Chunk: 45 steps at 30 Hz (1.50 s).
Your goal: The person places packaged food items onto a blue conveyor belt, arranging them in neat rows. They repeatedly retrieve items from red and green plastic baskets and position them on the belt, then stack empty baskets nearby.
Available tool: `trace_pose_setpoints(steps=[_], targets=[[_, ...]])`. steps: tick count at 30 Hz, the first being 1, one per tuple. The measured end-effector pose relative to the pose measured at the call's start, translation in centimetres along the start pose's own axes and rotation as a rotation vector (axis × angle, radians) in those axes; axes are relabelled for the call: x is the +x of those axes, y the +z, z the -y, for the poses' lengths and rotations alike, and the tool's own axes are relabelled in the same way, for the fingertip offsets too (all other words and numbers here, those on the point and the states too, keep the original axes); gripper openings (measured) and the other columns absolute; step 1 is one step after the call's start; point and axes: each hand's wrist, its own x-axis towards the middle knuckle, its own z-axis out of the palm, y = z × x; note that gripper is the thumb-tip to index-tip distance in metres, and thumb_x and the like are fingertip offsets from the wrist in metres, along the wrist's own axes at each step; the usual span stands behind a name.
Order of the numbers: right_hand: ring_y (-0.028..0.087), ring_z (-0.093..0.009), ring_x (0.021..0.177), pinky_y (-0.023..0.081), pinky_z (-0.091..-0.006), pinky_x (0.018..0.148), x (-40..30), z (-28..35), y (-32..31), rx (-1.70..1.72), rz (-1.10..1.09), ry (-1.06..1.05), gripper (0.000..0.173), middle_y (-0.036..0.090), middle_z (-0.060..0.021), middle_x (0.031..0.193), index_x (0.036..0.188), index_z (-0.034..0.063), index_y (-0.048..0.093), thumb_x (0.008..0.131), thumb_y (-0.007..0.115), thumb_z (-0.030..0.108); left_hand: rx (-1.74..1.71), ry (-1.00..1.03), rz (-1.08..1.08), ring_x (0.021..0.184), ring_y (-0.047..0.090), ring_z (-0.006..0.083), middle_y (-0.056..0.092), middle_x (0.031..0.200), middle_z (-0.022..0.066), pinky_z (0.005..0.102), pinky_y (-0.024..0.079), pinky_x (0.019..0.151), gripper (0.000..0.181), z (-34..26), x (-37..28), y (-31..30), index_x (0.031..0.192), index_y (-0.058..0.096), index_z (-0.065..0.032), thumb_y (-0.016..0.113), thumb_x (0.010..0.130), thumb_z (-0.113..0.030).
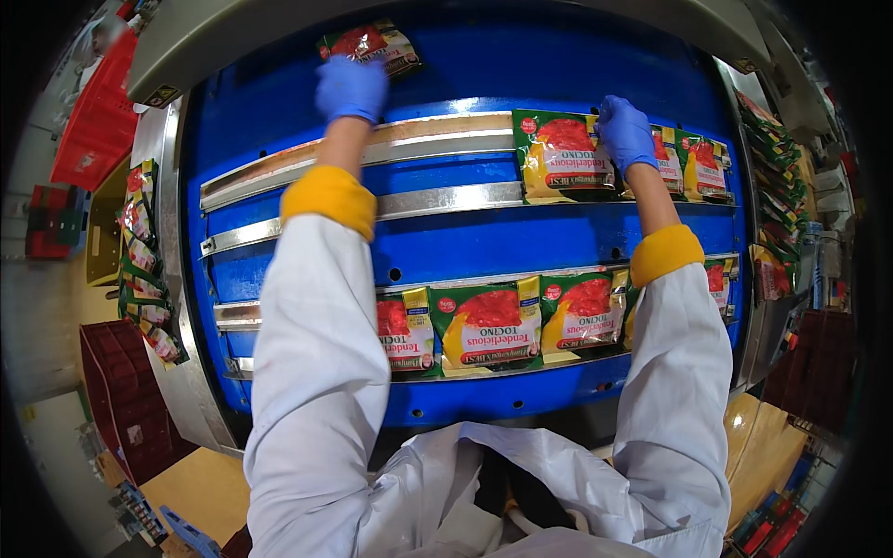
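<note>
My left hand (351,89), in a blue glove and slightly blurred, overlaps the lower edge of a printed plastic food pouch (382,47) at the far side of the blue machine bed (474,240). Whether its fingers grip that pouch is hidden. On the right, my right hand (627,132), also gloved, has its fingers closed at the upper right corner of a green, red and yellow pouch (566,159). That pouch lies across the far pair of metal bars (446,199). Beyond my right wrist are more pouches (703,166) in the same row.
A nearer row of pouches (490,324) lies along the front bars, partly behind my sleeves. Pouches are piled on the right ledge (774,188) and line the left ledge (144,268). A grey machine hood (230,42) arches over the far side. Crates (122,397) stand at left.
</note>
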Motion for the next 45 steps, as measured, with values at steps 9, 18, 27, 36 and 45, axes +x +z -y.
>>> trace_pose_setpoints(steps=[9,18,27,36,45], targets=[[0.064,-0.033,0.09,0.05,-0.038,0.079,0.4,0.9,0.5,0.027,0.074,0.081,0.021,0.067,-0.0145,0.094,0.09,0.0043,0.064,0.072,0.072,0.012,-0.359,-0.149,0.253,0.092,0.064,0.0343,0.066,0.101,0.0194,0.0381,0.05,0.081,0.036,6.7,5.9,2.0,0.099,0.068,-0.0045,0.072,0.074,-0.03],[0.063,-0.025,0.095,0.052,-0.0312,0.076,-4.6,13.9,-4.8,0.826,0.186,-0.13,0.053,0.065,-0.0136,0.106,0.117,0.0047,0.059,0.075,0.075,0.032,-0.866,0.161,0.246,0.06,0.053,0.0052,0.066,0.081,0.0036,0.0206,0.044,0.054,0.026,1.8,-8.6,-10.2,0.104,0.064,-0.0029,0.071,0.078,-0.003],[0.065,-0.017,0.075,0.052,-0.0289,0.062,-9.6,9.7,1.4,0.921,0.439,0.156,0.013,0.066,-0.0085,0.084,0.095,0.0023,0.066,0.083,0.064,0.006,-0.761,-0.01,0.673,0.057,0.063,0.0184,0.068,0.08,0.0111,0.0288,0.049,0.05,0.019,5.4,-17.2,-7.5,0.098,0.065,-0.0022,0.061,0.087,-0.018],[0.061,-0.037,0.096,0.051,-0.0402,0.082,-2.6,14.9,3.5,-0.055,0.173,-0.165,0.021,0.064,-0.0198,0.102,0.097,0.0065,0.068,0.079,0.057,0.006,0.092,0.214,0.387,0.086,0.064,0.0329,0.067,0.092,0.0167,0.0426,0.051,0.077,0.033,2.8,-10.0,-4.0,0.1,0.068,-0.0091,0.054,0.088,-0.036],[0.061,-0.037,0.097,0.051,-0.0427,0.081,-3.2,14.1,3.0,0.044,-0.07,-0.137,0.017,0.064,-0.0196,0.101,0.094,0.0065,0.065,0.077,0.063,0.01,0.294,0.648,0.325,0.14,0.016,0.0359,0.022,0.152,0.0045,0.0591,0.014,0.108,0.061,-1.4,-16.6,-0.9,0.143,0.032,-0.0224,0.044,0.091,-0.05]])
